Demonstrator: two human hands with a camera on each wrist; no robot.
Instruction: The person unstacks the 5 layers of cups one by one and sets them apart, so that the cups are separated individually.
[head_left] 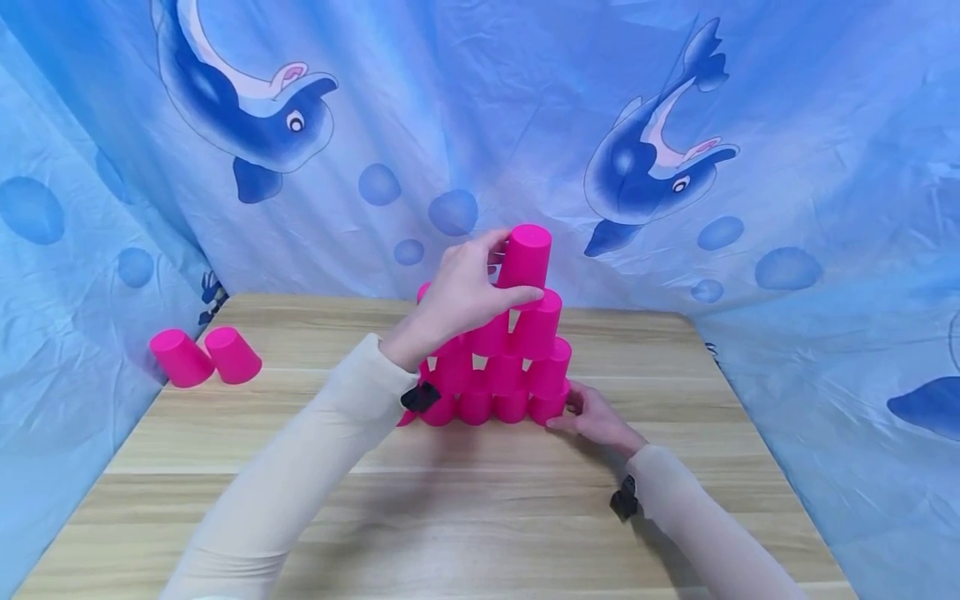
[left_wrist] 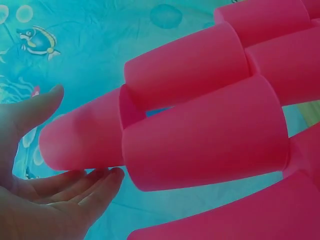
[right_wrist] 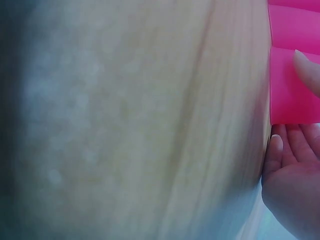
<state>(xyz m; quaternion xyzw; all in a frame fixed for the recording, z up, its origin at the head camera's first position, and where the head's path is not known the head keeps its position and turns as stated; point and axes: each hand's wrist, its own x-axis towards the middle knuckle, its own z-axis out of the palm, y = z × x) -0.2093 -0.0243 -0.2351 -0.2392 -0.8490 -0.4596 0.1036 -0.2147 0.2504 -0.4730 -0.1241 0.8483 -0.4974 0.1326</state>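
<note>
1. The top cup (head_left: 527,258) is pink and upside down, at the peak of a stack of cups (head_left: 474,408), its rim on the cups just beneath.
2. The left hand (head_left: 467,283) is spread wide around that cup; the left wrist view shows the thumb away from its wall and the other fingers along the opposite side. Whether those fingertips touch it, I cannot tell.
3. The right hand (head_left: 596,417) is beside the right end of the bottom row, loosely spread about the end cup (head_left: 546,408), thumb on the near side and fingers reaching behind. How firmly it presses, I cannot tell.
4. Two loose cups (head_left: 233,357), also pink and upside down, stand close together at the table's far left.
5. Everything stands on a wooden table (head_left: 480,517).
6. Pale sleeves (head_left: 300,458) cover both arms, with a black clip (head_left: 420,397) at the left wrist.
7. Behind hangs a blue curtain (head_left: 510,100) printed with dolphins and bubbles.
</note>
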